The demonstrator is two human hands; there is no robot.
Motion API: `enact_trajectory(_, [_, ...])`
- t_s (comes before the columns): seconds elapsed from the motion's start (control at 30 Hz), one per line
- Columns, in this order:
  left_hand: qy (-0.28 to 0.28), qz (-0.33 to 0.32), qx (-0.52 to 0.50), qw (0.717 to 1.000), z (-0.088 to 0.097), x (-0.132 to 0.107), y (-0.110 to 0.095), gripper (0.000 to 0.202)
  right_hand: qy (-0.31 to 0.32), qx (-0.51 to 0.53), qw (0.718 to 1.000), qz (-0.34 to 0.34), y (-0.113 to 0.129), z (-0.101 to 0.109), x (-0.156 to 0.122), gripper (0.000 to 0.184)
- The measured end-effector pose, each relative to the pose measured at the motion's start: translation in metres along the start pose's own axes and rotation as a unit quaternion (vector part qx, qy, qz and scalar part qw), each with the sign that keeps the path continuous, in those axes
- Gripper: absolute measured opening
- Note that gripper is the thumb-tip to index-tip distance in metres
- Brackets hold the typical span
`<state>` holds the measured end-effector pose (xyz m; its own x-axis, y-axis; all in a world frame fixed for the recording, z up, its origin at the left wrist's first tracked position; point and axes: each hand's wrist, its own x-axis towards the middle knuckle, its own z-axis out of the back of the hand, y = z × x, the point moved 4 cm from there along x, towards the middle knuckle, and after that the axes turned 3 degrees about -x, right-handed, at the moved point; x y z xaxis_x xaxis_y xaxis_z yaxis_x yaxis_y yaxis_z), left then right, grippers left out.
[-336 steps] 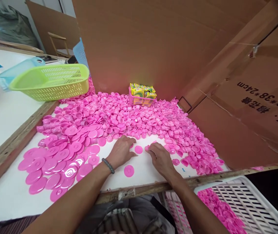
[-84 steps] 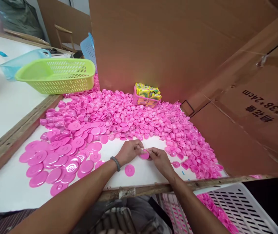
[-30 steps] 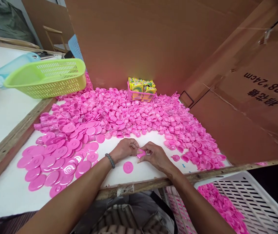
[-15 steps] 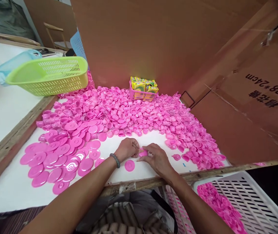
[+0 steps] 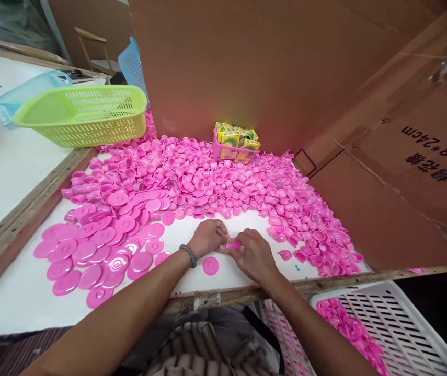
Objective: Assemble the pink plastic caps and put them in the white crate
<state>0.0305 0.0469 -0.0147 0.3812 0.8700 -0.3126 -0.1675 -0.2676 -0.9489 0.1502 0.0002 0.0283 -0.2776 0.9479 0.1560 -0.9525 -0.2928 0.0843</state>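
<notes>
My left hand [image 5: 208,237], with a dark beaded bracelet on its wrist, has its fingers curled in a pinch at the left end of a small pink plastic piece [image 5: 232,245]. The right end of that piece is gripped between the fingers and thumb of my right hand [image 5: 255,256]. Its exact shape is mostly covered by my fingers. Just below, a pink plastic disc [image 5: 210,266] lies flat on the white tabletop [image 5: 184,235]. A lone pink piece [image 5: 285,255] rests to the right of my right hand.
Pink cups [image 5: 231,183] are heaped across the back and right. Pink saucers [image 5: 101,236] overlap on the left. A small pink basket [image 5: 236,154] holds yellow boxes. A green basket [image 5: 86,117] stands on the left ledge; a white crate [image 5: 407,318] sits lower right. Cardboard [image 5: 266,68] walls the back.
My right hand has turned over the small pink piece, which now shows as a narrow strip between my hands. The camera view has shifted slightly.
</notes>
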Motion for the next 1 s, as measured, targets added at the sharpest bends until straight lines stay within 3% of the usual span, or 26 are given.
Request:
enact_trajectory(0.13, [0.001,-0.049,0.025,0.999,0.004,-0.003,-0.005,0.024,-0.02,0.034,0.999,-0.031,-0.007,0.003,-0.008,0.027])
enact_trajectory(0.2, [0.0,-0.044,0.025,0.999,0.007,-0.005,-0.008,0.024,-0.012,0.084,0.996,-0.003,-0.009,0.005,-0.01,0.033])
enact_trajectory(0.27, [0.002,-0.021,0.018,1.0,0.009,-0.006,-0.008,0.026,0.012,0.121,0.992,0.047,-0.01,0.006,-0.009,0.038])
enact_trajectory(0.37, [0.012,0.016,-0.005,1.0,0.008,-0.009,-0.007,0.031,0.038,0.139,0.986,0.085,-0.01,0.005,-0.006,0.03])
enact_trajectory(0.57, [0.017,0.098,-0.06,0.993,0.0,-0.009,-0.001,0.034,0.032,0.165,0.983,0.073,-0.008,0.0,0.0,0.011])
enact_trajectory(0.73, [0.01,0.139,-0.055,0.989,-0.003,-0.007,-0.001,0.024,0.02,0.186,0.98,0.064,-0.009,-0.003,0.003,0.009])
enact_trajectory(0.87, [0.02,0.139,-0.032,0.99,-0.003,-0.009,-0.002,0.022,0.03,0.181,0.982,0.051,-0.009,-0.006,0.002,0.007])
enact_trajectory(1.0, [0.061,0.073,0.075,0.993,0.003,-0.013,-0.01,0.027,0.026,0.163,0.986,0.005,-0.004,0.0,-0.009,0.018])
